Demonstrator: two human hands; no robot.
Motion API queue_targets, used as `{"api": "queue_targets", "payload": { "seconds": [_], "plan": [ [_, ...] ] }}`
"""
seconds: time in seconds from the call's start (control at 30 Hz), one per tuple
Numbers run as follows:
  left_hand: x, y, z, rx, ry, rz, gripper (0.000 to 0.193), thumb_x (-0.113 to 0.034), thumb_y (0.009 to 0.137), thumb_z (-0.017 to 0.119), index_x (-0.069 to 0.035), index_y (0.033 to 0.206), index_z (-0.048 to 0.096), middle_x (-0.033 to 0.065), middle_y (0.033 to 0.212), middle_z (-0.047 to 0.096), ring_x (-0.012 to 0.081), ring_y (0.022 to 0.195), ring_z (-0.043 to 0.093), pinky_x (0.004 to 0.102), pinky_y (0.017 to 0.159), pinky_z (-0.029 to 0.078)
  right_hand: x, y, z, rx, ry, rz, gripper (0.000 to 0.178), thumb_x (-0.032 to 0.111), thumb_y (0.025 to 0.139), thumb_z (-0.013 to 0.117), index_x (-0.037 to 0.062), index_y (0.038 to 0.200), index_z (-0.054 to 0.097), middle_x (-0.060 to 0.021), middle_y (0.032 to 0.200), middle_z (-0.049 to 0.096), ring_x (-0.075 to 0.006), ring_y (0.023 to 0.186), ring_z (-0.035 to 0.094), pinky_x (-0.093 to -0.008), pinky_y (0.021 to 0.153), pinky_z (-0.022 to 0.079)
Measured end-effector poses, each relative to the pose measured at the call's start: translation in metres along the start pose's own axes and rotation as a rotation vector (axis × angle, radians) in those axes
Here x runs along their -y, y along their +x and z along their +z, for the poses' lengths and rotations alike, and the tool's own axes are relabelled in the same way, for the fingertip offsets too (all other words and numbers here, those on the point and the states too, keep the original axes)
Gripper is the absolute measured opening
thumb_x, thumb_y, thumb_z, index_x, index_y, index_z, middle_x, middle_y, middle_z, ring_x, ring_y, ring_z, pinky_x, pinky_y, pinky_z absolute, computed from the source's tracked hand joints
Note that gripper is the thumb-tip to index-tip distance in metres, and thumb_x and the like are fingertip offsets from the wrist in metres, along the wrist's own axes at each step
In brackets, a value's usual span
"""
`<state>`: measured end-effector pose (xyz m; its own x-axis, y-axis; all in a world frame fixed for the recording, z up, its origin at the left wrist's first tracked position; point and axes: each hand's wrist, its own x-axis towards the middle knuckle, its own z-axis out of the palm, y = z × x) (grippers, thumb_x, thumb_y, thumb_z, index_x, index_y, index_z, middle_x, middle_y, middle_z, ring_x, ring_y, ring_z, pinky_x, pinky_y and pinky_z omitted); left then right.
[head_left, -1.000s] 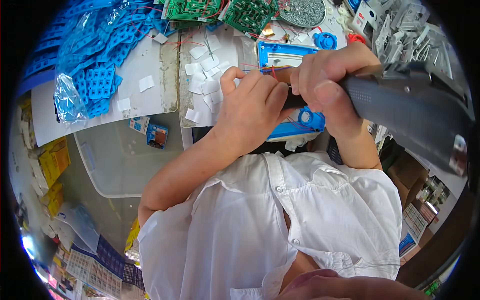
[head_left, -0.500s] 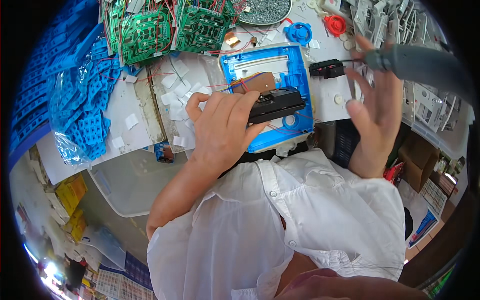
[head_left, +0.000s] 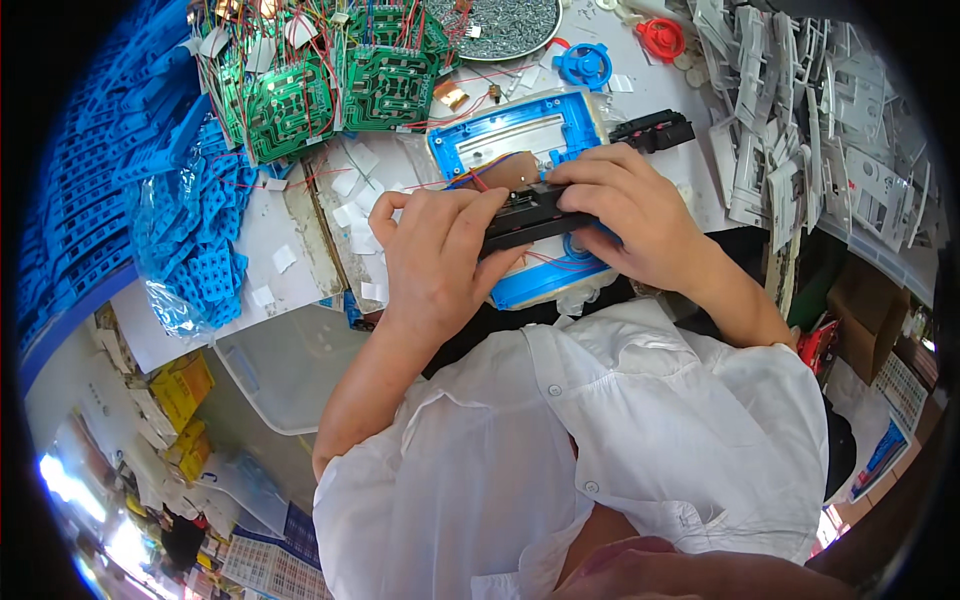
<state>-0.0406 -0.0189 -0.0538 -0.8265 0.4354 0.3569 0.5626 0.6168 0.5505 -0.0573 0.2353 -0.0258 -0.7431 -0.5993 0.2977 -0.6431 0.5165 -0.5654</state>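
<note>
Blue-rimmed plastic housing with a clear flat panel [head_left: 520, 135] is lying on the cluttered white bench, red wires trailing across it. Both hands are pressing a long black plastic bar [head_left: 530, 218] onto its middle: the left hand [head_left: 435, 255] is curling its fingers over the bar's near end, the right hand [head_left: 625, 215] is arching over the far end, fingers closed on it. Green circuit boards [head_left: 330, 85] are crowding the housing's far-left edge; grey plastic parts [head_left: 800, 120] are piling at right.

Casing [head_left: 520, 140] lies on the bench [head_left: 300, 230], centre. Bar-shaped part [head_left: 530, 215] sits across it, left hand [head_left: 435, 255] at its left end, right hand [head_left: 625, 215] at its right. Circuit boards [head_left: 330, 90] behind-left; dish of screws [head_left: 500, 25] behind; stacked plastic parts [head_left: 790, 130] right.
</note>
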Motion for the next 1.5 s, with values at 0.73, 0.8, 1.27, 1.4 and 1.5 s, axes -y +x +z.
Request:
{"api": "queue_targets", "payload": {
  "seconds": [0.73,0.8,1.27,1.4,1.5],
  "plan": [
    [-0.002,0.013,-0.007,0.105,-0.185,-0.070,0.046,-0.014,0.074,0.085,-0.014,0.116,0.065,0.0039,0.102,0.064,0.0241,0.097,0.060,0.0423,0.092,0.031,-0.011,0.004,-0.002,-0.008,0.000,-0.130,0.045,0.002,0.060,0.081,0.0089,0.102,0.067,-0.0100,0.120,0.068,-0.0349,0.107,0.062,-0.0419,0.083,0.057],
    [-0.003,0.013,-0.007,0.114,-0.185,-0.074,0.046,-0.013,0.074,0.084,-0.014,0.116,0.065,0.0038,0.102,0.064,0.0241,0.097,0.060,0.0424,0.092,0.031,-0.013,0.000,0.002,-0.024,0.010,-0.135,0.045,0.002,0.060,0.081,0.0090,0.102,0.067,-0.0102,0.119,0.068,-0.0354,0.107,0.062,-0.0423,0.082,0.058],
    [-0.003,0.010,-0.007,0.098,-0.249,-0.112,0.068,-0.015,0.070,0.086,-0.014,0.131,0.055,0.0007,0.105,0.062,0.0221,0.099,0.060,0.0452,0.095,0.030,-0.013,0.002,-0.001,-0.011,-0.008,-0.146,0.050,0.001,0.058,0.082,0.0098,0.105,0.067,-0.0110,0.122,0.067,-0.0384,0.108,0.062,-0.0436,0.084,0.057],
    [-0.002,0.011,-0.009,0.104,-0.200,-0.096,0.062,-0.014,0.070,0.086,-0.014,0.127,0.061,0.0016,0.102,0.064,0.0225,0.097,0.061,0.0431,0.096,0.032,-0.013,0.003,-0.003,0.008,-0.015,-0.148,0.051,0.000,0.059,0.082,0.0095,0.106,0.067,-0.0114,0.122,0.067,-0.0376,0.108,0.061,-0.0434,0.085,0.056],
    [-0.002,0.012,-0.011,0.122,-0.159,-0.068,0.053,-0.015,0.072,0.085,-0.013,0.121,0.065,0.0024,0.101,0.065,0.0233,0.097,0.061,0.0426,0.096,0.032,-0.011,0.004,-0.003,0.001,-0.012,-0.151,0.050,0.000,0.059,0.082,0.0085,0.106,0.067,-0.0118,0.121,0.067,-0.0365,0.107,0.062,-0.0425,0.085,0.056]
  ]
}}
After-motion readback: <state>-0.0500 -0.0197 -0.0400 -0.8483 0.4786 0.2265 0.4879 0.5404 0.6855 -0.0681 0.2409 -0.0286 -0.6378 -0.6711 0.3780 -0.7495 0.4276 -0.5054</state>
